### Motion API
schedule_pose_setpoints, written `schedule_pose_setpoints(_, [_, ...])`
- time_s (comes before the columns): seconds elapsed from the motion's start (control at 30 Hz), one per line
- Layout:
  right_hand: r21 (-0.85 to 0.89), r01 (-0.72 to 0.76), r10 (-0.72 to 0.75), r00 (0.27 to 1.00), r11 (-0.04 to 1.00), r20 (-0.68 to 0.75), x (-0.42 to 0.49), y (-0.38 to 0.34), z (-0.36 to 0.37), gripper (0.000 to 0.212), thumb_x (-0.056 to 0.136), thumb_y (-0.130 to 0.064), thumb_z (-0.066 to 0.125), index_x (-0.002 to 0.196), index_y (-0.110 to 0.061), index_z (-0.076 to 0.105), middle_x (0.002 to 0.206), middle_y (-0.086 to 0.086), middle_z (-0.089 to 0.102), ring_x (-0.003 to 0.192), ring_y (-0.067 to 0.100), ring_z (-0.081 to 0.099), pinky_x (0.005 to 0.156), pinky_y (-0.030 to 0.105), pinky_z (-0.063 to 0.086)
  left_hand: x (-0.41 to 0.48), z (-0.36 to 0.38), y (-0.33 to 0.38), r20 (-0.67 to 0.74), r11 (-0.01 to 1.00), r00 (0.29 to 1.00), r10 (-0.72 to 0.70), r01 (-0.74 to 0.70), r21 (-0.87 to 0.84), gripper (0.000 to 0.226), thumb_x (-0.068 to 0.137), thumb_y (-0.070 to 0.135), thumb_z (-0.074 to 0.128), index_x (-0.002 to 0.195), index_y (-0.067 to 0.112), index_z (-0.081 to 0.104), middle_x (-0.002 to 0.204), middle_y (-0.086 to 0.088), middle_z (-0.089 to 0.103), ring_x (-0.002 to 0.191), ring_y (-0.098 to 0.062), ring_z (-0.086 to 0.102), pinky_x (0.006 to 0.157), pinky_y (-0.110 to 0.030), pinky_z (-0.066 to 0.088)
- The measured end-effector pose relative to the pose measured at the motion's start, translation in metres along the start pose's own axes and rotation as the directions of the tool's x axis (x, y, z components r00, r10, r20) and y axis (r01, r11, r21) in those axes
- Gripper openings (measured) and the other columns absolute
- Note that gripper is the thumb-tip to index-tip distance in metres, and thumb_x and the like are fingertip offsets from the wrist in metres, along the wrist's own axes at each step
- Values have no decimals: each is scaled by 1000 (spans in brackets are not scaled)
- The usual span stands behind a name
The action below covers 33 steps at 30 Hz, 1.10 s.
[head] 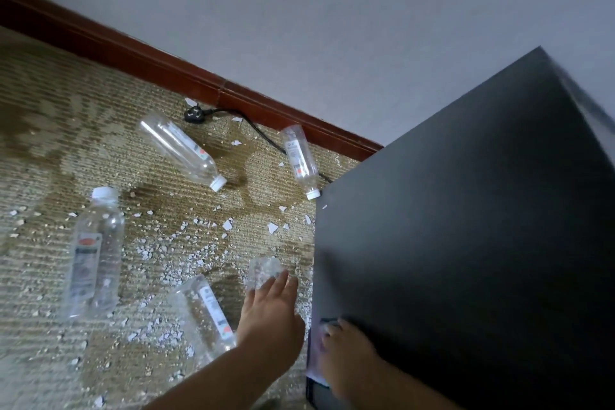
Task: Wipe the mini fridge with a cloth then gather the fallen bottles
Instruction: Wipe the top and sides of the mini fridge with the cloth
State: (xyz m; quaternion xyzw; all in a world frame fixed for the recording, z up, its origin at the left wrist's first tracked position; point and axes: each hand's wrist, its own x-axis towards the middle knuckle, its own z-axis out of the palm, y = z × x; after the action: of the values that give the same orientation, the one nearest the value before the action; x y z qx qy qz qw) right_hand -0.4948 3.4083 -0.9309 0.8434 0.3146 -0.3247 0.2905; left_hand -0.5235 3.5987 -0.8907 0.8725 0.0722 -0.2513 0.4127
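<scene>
The black mini fridge (466, 226) fills the right side. My right hand (346, 356) is at its lower left edge, fingers curled over a pale cloth (315, 356) held against the fridge side. My left hand (269, 316) stretches forward over the carpet with straight fingers, the tips touching a clear bottle (263, 271) lying next to the fridge. Several more clear plastic bottles lie on the carpet: one by my left forearm (203, 309), one at the left (93, 256), one further back (181, 146), and one by the fridge's back corner (299, 160).
The patterned carpet (50, 143) is strewn with white flakes of debris (173, 250). A black plug and cable (196, 115) run along the dark red skirting board (133, 53) to behind the fridge. A pale wall rises behind.
</scene>
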Motion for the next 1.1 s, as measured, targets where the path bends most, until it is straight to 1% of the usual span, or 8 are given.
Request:
schedule_pose_setpoints(0.07, [-105,74,-57,986,992,154,-13,28,-90,57,46,-56,83,84,-14,77,91,8,73,92,16,67,95,31,34,-9,-7,10,-38,1000,999,28,-29,-9,64,94,28,39,150,27,9,159,5,0,146,-17,3,119,-39,2])
schedule_pose_setpoints(0.1, [-263,-96,47,982,960,-185,-14,54,-137,52,73,-43,72,115,-13,67,124,16,61,122,23,52,109,37,25,-13,-11,13,-58,999,997,45,-45,-6,63,93,30,40,149,27,11,159,5,1,146,-18,4,118,-40,3])
schedule_pose_setpoints(0.17, [-207,-289,249,948,935,-200,-24,82,-203,57,91,-22,50,144,-13,33,154,13,23,144,27,14,119,40,7,-22,-20,17,-74,997,994,76,-75,19,61,93,32,40,149,26,16,159,4,1,146,-20,4,118,-42,5])
schedule_pose_setpoints(0.27, [-207,-419,369,897,884,-242,-54,84,-218,65,90,-21,52,147,-11,24,156,8,18,145,24,9,119,36,3,-39,-30,18,-70,994,993,93,-88,66,57,93,35,41,146,26,23,159,1,-3,146,-23,0,117,-45,7])
schedule_pose_setpoints(0.47, [-302,160,-79,962,940,263,-165,13,-156,43,85,-27,63,127,-21,55,141,5,43,133,26,37,111,41,29,-76,-36,17,-74,994,993,91,-86,73,60,90,38,47,146,32,25,159,-1,1,146,-28,5,115,-50,11])
schedule_pose_setpoints(0.7, [-298,-453,414,891,840,-187,-202,70,-248,41,88,-16,51,129,-13,52,141,12,45,132,29,38,112,38,26,-101,-45,52,-77,947,950,303,-291,137,56,90,30,44,145,25,30,154,0,26,143,-23,20,117,-45,18])
schedule_pose_setpoints(0.87, [-312,-549,483,834,775,-268,-208,4,-153,52,97,-11,10,147,1,14,154,28,9,143,42,6,115,51,8,-103,-59,78,-155,941,939,306,-323,-99,53,90,20,46,142,21,38,134,-9,55,120,-26,52,100,-32,42])
schedule_pose_setpoints(1.1, [-278,-380,319,917,882,-240,-162,-50,-47,55,100,-25,29,144,8,20,152,32,11,142,44,7,115,52,8,-111,-39,50,-94,954,969,229,-243,-175,48,93,19,45,141,24,39,135,-7,54,78,-17,63,71,-19,41])
